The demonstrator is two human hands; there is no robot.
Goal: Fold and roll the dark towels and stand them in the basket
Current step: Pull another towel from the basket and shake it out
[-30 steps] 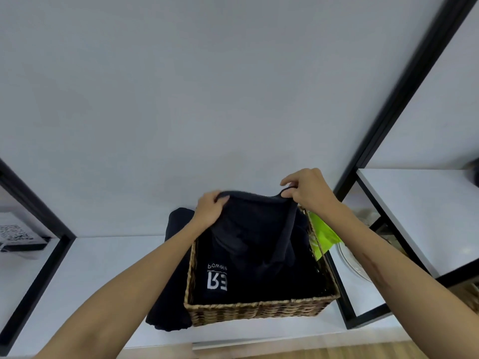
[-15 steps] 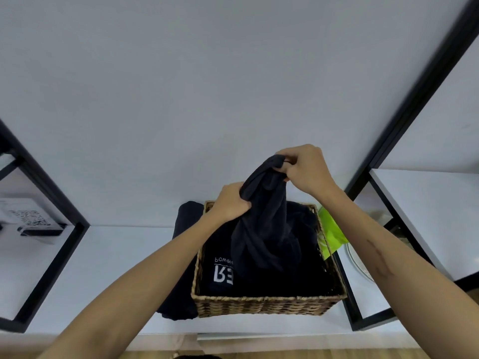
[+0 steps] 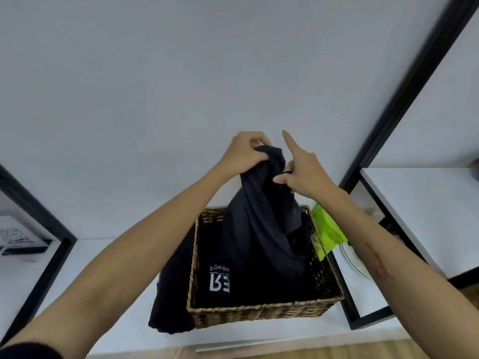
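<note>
The left hand grips the dark towel's bunched top. The right hand pinches it, index finger straight. It hangs crumpled into the basket.

The wicker basket stands on the white shelf. Folded printed cloth lies in the basket. Above the basket hangs a bunched towel. Left of the basket lies another towel; right, a bag and plate.
</note>
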